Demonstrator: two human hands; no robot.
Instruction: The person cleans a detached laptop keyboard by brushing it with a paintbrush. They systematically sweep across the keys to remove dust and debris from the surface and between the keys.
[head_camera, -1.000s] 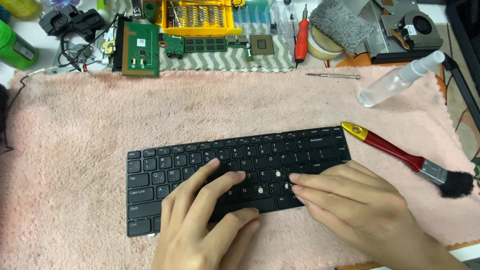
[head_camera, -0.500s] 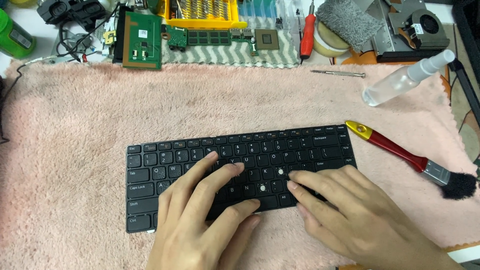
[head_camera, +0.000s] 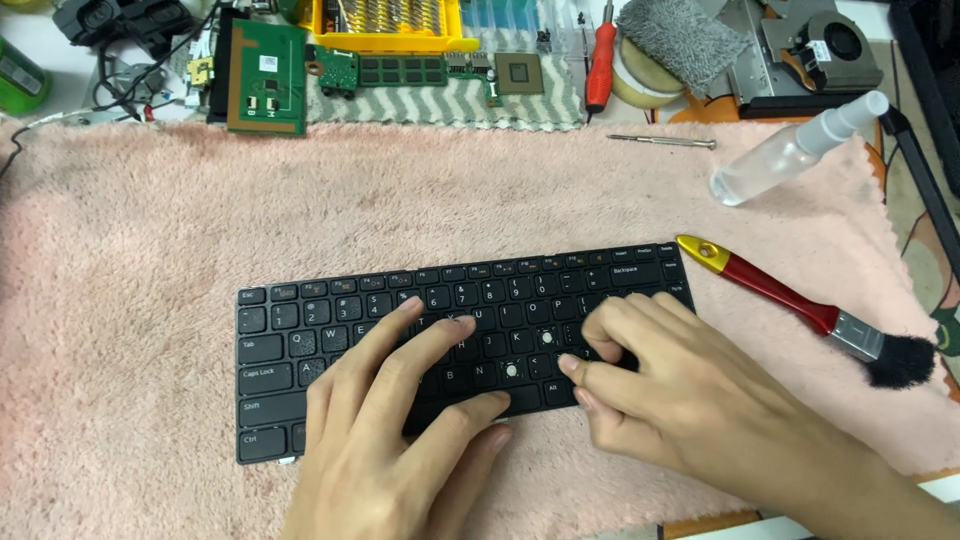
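Observation:
A black laptop keyboard (head_camera: 330, 330) lies flat on a pink fluffy towel (head_camera: 150, 240). My left hand (head_camera: 390, 440) rests on the keyboard's lower middle, fingers spread across the keys and thumb near the space bar. My right hand (head_camera: 660, 390) lies over the keyboard's right half with its fingers curled, fingertips pressing on keys near the lower right. Two spots in the middle of the keyboard show small white pegs where keycaps are off. Neither hand holds a loose object that I can see.
A red-handled brush (head_camera: 800, 310) with black bristles lies right of the keyboard. A clear spray bottle (head_camera: 790, 150), a small metal screwdriver (head_camera: 660, 141), a red screwdriver (head_camera: 600, 60), green circuit boards (head_camera: 265, 80), a yellow parts tray (head_camera: 390, 20) and a cooling fan (head_camera: 830, 45) line the far edge.
My right hand has curled its fingers and shifted slightly on the keyboard's right half. The left hand stays in place. The view has shifted a little.

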